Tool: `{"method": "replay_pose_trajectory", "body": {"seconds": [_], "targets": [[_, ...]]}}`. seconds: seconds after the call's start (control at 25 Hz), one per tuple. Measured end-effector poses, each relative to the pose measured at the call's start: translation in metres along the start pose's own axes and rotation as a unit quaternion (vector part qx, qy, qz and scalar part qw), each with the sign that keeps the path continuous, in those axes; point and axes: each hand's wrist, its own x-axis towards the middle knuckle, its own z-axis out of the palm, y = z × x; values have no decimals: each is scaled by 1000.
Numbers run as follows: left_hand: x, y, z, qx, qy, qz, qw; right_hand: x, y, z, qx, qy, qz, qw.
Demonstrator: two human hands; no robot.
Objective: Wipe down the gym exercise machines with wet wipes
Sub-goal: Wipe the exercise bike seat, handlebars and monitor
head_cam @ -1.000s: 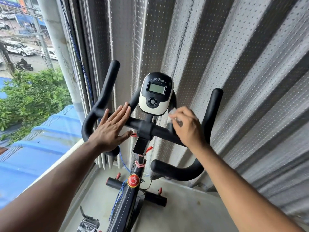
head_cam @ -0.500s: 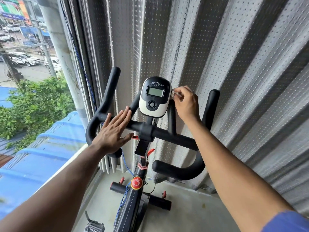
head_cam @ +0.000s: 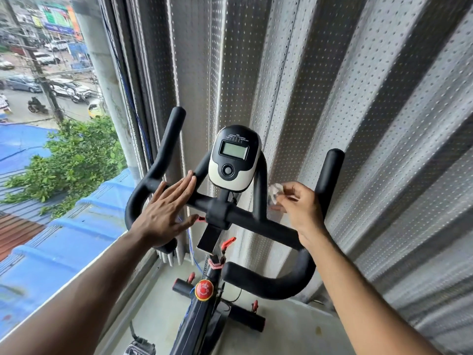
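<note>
An exercise bike stands in front of me with black padded handlebars [head_cam: 258, 226] and a black-and-white console [head_cam: 234, 157] with a small screen. My left hand [head_cam: 166, 208] lies flat with straight fingers on the left side of the crossbar. My right hand [head_cam: 299, 203] pinches a crumpled white wet wipe [head_cam: 275, 192] just right of the inner upright bar, below the console's right side. The wipe sits close to that bar; contact cannot be made out.
A perforated corrugated metal wall [head_cam: 371, 124] runs close behind and to the right of the bike. An open window on the left looks over a blue roof [head_cam: 51, 247], a tree and a street. The bike frame carries a red knob [head_cam: 204, 290] above a concrete floor.
My right hand with the wipe has come down from the console's upper right edge to beside the inner upright bar. My left hand stays flat on the crossbar.
</note>
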Motion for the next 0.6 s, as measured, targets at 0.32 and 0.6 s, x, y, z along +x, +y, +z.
{"method": "replay_pose_trajectory", "body": {"seconds": [0.32, 0.6], "targets": [[0, 1, -1, 15, -2, -14, 1000, 21, -11, 2, 89, -297, 202, 929], [-1, -4, 1, 11, -2, -12, 1000, 45, -30, 24, 208, -258, 252, 909]]}}
